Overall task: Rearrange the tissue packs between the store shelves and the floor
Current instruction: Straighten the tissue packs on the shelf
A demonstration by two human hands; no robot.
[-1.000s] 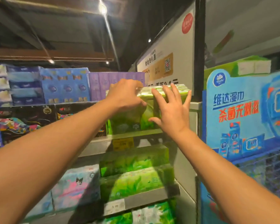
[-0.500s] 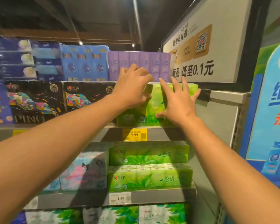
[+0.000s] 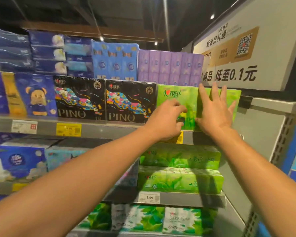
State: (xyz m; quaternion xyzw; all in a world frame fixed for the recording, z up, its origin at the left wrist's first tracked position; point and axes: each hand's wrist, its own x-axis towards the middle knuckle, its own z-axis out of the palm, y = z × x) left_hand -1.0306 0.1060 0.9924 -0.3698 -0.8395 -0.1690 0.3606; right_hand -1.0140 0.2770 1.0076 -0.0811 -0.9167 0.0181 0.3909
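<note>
- Since the earlier frame, the left hand (image 3: 166,120) has been lowered from the top edge of the green tissue pack (image 3: 183,103) to its lower front face, and the pack's red logo has been uncovered
- Both hands are seen pressed against the glossy, plastic-wrapped front of the pack, which stands upright at the right end of the upper shelf (image 3: 99,129)
- The left hand's fingers are curled loosely with the tips on the film; nothing is gripped
- The right hand (image 3: 212,113) is laid flat on the pack with fingers spread and straight, released
- The pack is a rectangular block, bright green with a leaf print, touching a black pack marked PINO (image 3: 130,100) on its left
- A second black PINO pack (image 3: 79,98) and a blue pack with a bear print (image 3: 36,96) are lined up further left
- Purple packs (image 3: 169,67) and light blue packs (image 3: 114,60) are stacked on top, behind
- On the shelf below, two long green packs (image 3: 179,170) are stacked above a 5.99 price tag (image 3: 149,197)
- A yellow price tag (image 3: 68,129) is fixed to the grey metal shelf edge
</note>
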